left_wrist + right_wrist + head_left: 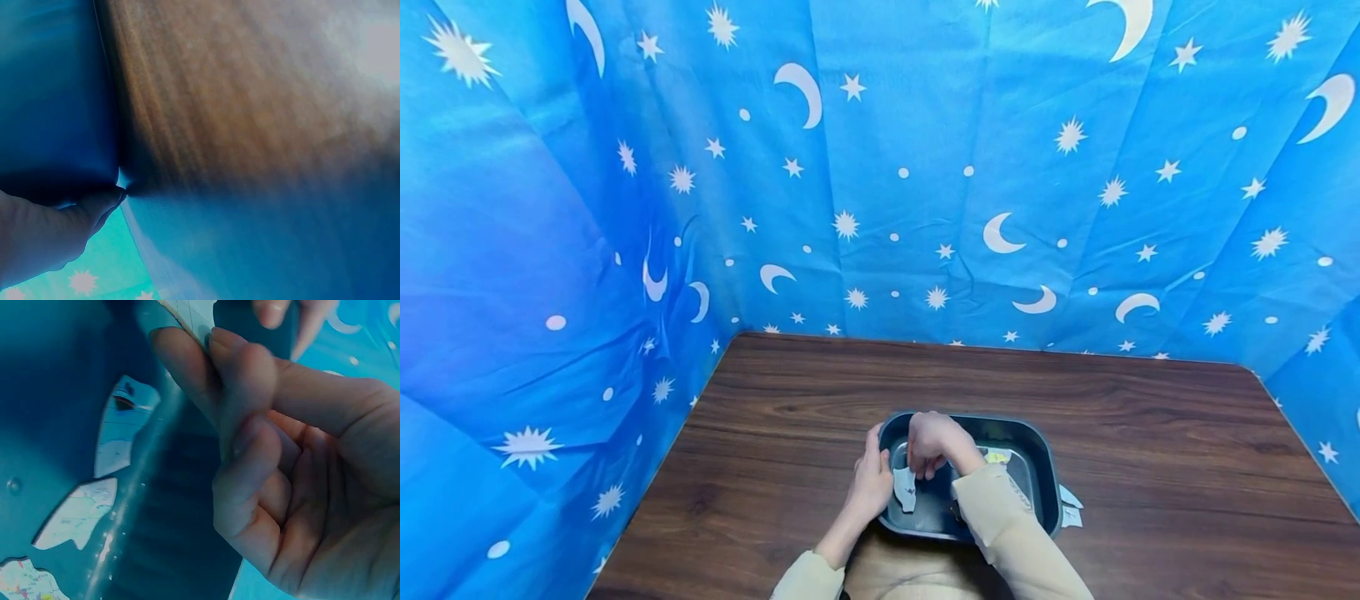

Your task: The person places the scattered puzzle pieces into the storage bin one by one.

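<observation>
My left hand (871, 479) grips the left wall of a dark tray (1041, 450); in the left wrist view its fingertips (106, 203) are at the tray's edge. Over the tray's left part, my right hand (936, 446) is bent downward. Its thumb and finger pinch a thin, pale puzzle piece (195, 319), seen almost edge-on in the right wrist view. In the head view a pale piece (905, 490) shows beside the right fingertips. Other map-printed puzzle pieces (78, 514) lie flat in the tray.
Pale pieces (1071, 517) lie on the wooden table (790, 417) just outside the tray's right side. One piece with yellow print (997, 457) sits in the tray's right part, near the right sleeve. A blue star-and-moon curtain (910, 208) hangs behind the table.
</observation>
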{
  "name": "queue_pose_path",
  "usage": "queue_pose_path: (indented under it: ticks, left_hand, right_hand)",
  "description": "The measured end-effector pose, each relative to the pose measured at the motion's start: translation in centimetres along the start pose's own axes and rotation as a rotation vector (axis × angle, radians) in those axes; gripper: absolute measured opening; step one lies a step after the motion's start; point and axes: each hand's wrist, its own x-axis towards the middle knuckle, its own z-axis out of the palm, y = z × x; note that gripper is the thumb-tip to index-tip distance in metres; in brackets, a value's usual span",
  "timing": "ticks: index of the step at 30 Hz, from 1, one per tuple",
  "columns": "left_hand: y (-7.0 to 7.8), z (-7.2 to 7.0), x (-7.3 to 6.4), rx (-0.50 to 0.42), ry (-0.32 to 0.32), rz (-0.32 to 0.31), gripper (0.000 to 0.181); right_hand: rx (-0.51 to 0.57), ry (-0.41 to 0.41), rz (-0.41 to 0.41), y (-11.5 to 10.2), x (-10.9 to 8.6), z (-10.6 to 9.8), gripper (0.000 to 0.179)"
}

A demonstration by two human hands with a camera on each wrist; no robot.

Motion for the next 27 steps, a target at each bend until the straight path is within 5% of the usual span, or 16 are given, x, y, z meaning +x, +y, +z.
queue_pose_path:
  ticks: [7,15,21,27]
  left_hand:
    - [-0.1,0.2,-0.2,0.002,0.023,0.069,0.035]
    - [0.6,0.2,-0.1,-0.002,-0.006,-0.014,0.036]
    - [0.6,0.1,-0.1,-0.005,0.003,-0.024,0.037]
    - [0.3,0.1,-0.1,0.000,-0.004,-0.023,0.038]
  right_hand:
    - [-0.027,-0.032,0.081,-0.1,0.8,0.7,0.014]
    - [-0.042,0.046,0.089,0.4,-0.1,0.5,0.015]
    - [0.124,0.124,-0.068,2.2,-2.0,-1.4,0.012]
    - [0.358,0.186,-0.091,5.3,-4.1,-3.9,0.005]
